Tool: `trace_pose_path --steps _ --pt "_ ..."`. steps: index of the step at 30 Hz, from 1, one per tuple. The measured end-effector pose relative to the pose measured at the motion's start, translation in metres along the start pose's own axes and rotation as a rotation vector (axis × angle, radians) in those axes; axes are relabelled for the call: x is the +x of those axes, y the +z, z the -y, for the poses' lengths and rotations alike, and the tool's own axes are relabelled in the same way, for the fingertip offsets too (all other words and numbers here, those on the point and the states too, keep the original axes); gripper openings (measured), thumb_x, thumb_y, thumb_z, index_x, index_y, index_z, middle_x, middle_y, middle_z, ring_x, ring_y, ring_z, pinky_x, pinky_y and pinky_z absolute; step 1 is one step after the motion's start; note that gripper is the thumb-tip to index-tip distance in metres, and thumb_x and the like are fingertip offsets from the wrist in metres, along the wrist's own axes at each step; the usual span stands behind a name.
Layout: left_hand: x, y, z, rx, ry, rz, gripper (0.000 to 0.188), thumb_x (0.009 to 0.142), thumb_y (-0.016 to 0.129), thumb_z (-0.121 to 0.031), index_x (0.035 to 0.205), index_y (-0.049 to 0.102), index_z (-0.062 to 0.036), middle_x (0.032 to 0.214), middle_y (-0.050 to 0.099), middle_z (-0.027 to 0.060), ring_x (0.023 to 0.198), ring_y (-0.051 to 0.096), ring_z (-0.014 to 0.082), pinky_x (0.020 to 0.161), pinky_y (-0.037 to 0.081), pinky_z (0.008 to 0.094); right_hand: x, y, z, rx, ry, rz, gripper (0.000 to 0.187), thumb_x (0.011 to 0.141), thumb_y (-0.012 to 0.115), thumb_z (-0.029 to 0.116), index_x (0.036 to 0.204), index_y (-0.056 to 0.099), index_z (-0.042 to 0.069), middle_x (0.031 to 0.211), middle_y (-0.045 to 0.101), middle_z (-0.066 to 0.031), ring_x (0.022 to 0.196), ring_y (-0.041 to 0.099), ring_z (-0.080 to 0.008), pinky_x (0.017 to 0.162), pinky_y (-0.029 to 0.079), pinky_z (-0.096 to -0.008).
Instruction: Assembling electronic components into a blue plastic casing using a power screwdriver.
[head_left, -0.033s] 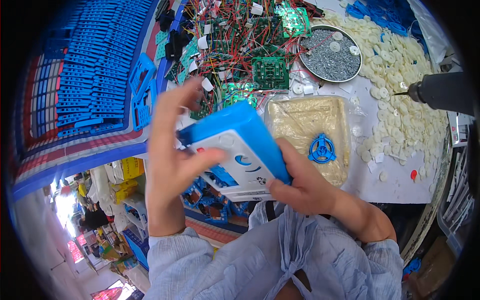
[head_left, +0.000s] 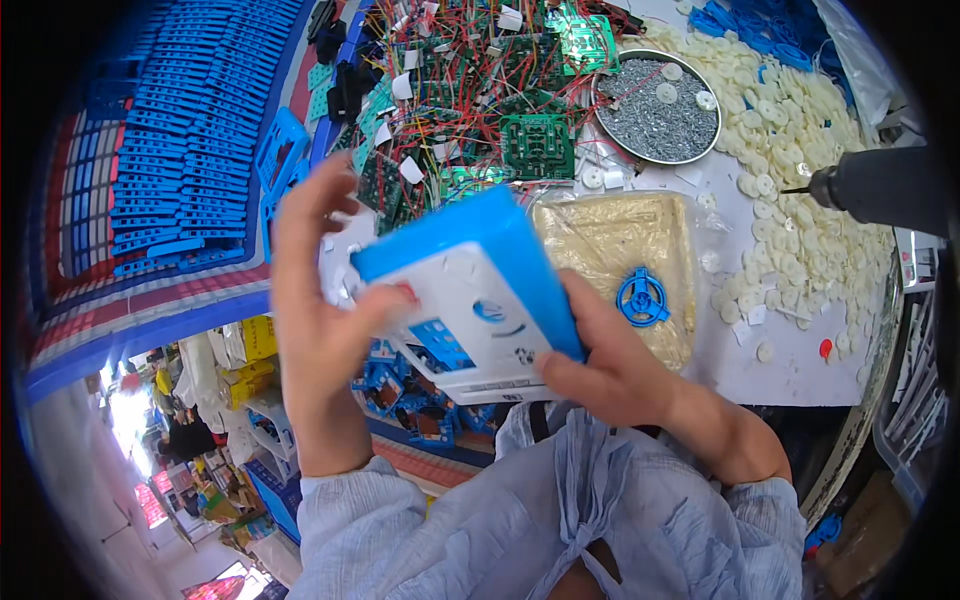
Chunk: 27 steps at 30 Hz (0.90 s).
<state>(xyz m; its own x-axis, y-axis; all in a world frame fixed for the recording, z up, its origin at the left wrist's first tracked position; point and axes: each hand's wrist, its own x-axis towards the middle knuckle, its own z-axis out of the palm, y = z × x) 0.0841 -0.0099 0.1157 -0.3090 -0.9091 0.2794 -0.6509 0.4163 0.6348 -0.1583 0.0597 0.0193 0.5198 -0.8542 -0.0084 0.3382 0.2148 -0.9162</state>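
Note:
My right hand (head_left: 620,355) grips a blue and white plastic casing (head_left: 495,270) by its right side, the thumb lying on the white face. The casing is held tilted above the front of the table. Its white face has round holes, a curved slot and a rectangular opening with blue showing behind. At the casing's left edge is my left hand (head_left: 325,290), slightly blurred, with the fingers spread and raised. The left thumb reaches to a small red part (head_left: 407,292) on the white face; whether it presses on it I cannot tell.
A blue wheel-shaped part (head_left: 642,297) rests on a wrapped tan block (head_left: 610,225). Behind are wired green circuit boards (head_left: 538,147) and a round tray of screws (head_left: 660,118). Cream discs (head_left: 770,130) cover the right, beneath a dark power driver (head_left: 880,190). Blue casings (head_left: 185,130) stand stacked at left.
My left hand has moved a little left and its thumb has slid back toward the casing's edge, uncovering more of the rectangular opening. The casing has turned slightly in my right hand.

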Motion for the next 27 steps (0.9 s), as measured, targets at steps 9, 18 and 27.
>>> trace_pose_path --steps 9,18,27 --pt "-0.075 0.04 0.02 -0.826 -0.63 0.06 0.048 0.099 0.063 -0.017 0.137 0.051 0.0081 0.118 0.071 0.0137 0.104 0.07 0.0164 0.088 0.055 0.0278 0.011 -0.019 0.006 0.432 0.061 -0.134 0.077 0.095 0.068 0.001 0.158 0.023 0.0 0.142 0.056 -0.0119 0.123 0.06 -0.0179 0.104 0.051 -0.0341" --pt "-0.075 0.043 0.019 -0.736 -0.597 -0.015 0.054 0.098 0.064 -0.017 0.143 0.048 0.0089 0.124 0.068 0.0156 0.108 0.068 0.0178 0.094 0.053 0.0306 -0.002 -0.023 0.017 0.488 0.161 -0.012 0.092 0.084 0.077 -0.009 0.157 0.024 0.003 0.138 0.06 -0.0172 0.126 0.062 -0.0245 0.101 0.054 -0.0382" --pt "-0.08 0.052 -0.001 -0.532 -0.455 -0.017 0.088 0.08 0.081 -0.014 0.153 0.036 0.009 0.135 0.062 0.0163 0.121 0.063 0.022 0.104 0.049 0.0361 0.004 -0.029 0.01 0.423 0.209 -0.049 0.089 0.086 0.08 0.007 0.156 0.025 0.001 0.127 0.066 -0.0181 0.102 0.073 -0.0261 0.081 0.064 -0.04"
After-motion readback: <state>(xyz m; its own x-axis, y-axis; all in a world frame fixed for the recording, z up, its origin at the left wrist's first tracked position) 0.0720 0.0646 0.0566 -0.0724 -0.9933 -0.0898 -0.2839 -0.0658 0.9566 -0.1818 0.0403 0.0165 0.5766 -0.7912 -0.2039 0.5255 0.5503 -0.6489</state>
